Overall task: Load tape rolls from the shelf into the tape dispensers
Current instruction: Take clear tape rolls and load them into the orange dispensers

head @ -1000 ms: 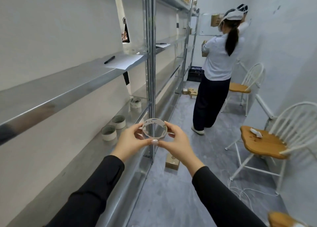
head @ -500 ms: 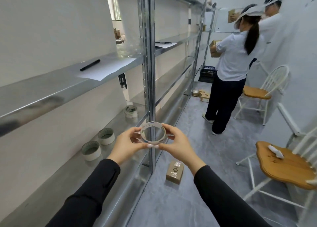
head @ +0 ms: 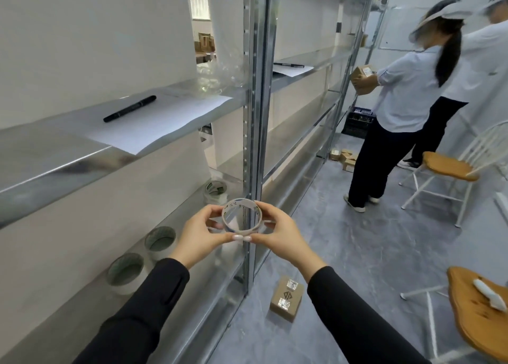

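Between the two raised hands, in front of the grey metal shelf upright [head: 251,132], sits a thin clear tape roll with a pale cardboard core [head: 241,215]. The left hand [head: 202,233] and right hand [head: 283,236] each curl thumb and fingertips around its rim, thumbs meeting below it. On the lower metal shelf [head: 176,303] to the left stand three more pale tape rolls [head: 125,273], upright and apart. A small brown cardboard box [head: 286,297] lies on the grey floor.
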A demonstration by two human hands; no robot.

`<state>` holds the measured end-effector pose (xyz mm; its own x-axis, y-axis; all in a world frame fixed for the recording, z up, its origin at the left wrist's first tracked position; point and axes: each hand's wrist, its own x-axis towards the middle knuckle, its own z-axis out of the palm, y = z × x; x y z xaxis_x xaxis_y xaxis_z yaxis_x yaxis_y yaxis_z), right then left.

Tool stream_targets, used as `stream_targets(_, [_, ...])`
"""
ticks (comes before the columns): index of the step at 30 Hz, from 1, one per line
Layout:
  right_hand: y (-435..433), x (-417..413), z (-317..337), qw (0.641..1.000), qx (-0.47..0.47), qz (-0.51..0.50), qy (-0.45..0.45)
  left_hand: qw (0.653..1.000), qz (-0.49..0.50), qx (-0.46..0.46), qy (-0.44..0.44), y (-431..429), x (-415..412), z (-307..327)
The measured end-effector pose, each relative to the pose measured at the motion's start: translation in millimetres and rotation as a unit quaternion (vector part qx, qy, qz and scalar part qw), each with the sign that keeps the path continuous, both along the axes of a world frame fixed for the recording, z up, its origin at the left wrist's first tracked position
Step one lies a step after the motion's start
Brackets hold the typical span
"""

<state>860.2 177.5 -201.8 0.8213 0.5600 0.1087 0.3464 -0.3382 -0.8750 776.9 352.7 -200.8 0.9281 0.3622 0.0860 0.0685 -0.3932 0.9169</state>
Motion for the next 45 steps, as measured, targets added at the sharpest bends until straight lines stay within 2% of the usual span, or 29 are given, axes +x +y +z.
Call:
stream_targets(11, [46.8, 131.8, -32.1, 0.985, -0.038, 0.165, 0.009, 0.987, 0.154, 0.008, 0.05, 6.2, 79.8, -31.1])
stream_targets(20, [127.7, 147.8, -62.2, 0.96, -0.109, 0.258, 0.008, 0.954, 0.275, 0.025, 0.118, 47.6, 76.1, -53.2])
stream_targets(24, [162.1, 151.8, -78.3, 0.956, -0.123, 0.266, 0.019, 0.946, 0.262, 0.107, 0.16, 77.2, 81.8, -50.4])
stream_targets(30, [203.1, 161.3, -107.7, 0.951, -0.14, 0.277, 0.0, 0.934, 0.248, 0.169, 0.193, 107.5, 91.0, -74.4])
stream_targets(37, [236.4, 165.4, -142.3, 0.936, -0.14, 0.323, 0.008, 0.914, 0.27, 0.191, 0.234, 131.8, 93.0, -118.5])
stream_targets(45, [242.9, 168.2, -159.7, 0.921, -0.181, 0.345, 0.003, 0.896, 0.283, 0.204, 0.276, 130.1, 96.1, -134.9])
